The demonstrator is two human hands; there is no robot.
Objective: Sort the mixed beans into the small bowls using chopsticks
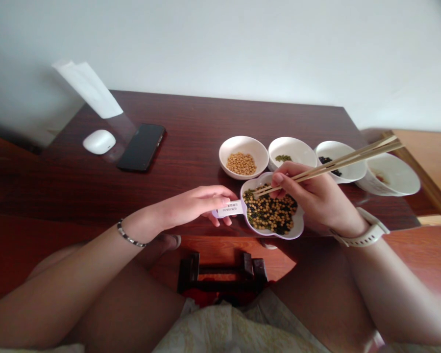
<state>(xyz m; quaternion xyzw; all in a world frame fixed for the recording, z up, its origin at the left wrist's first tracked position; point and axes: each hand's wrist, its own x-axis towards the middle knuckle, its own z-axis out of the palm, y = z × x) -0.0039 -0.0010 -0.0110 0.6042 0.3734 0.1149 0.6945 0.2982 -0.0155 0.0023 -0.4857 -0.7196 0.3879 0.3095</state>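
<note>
My left hand is closed on the handle of a flower-shaped dish with a pale purple rim; a white printed label is on the handle. Mixed yellow, green and black beans cover the bottom of the dish. Chopsticks are gripped in my right hand, their tips down among the beans at the dish's upper left. Whether a bean is pinched between the tips I cannot tell. Just behind the dish stand a bowl of soybeans and a white bowl with a few green beans.
Farther right are a white bowl with black beans and another white bowl with something reddish-brown inside. On the table's left lie a black phone, a white rounded case and a white paper packet. A wall rises behind the table.
</note>
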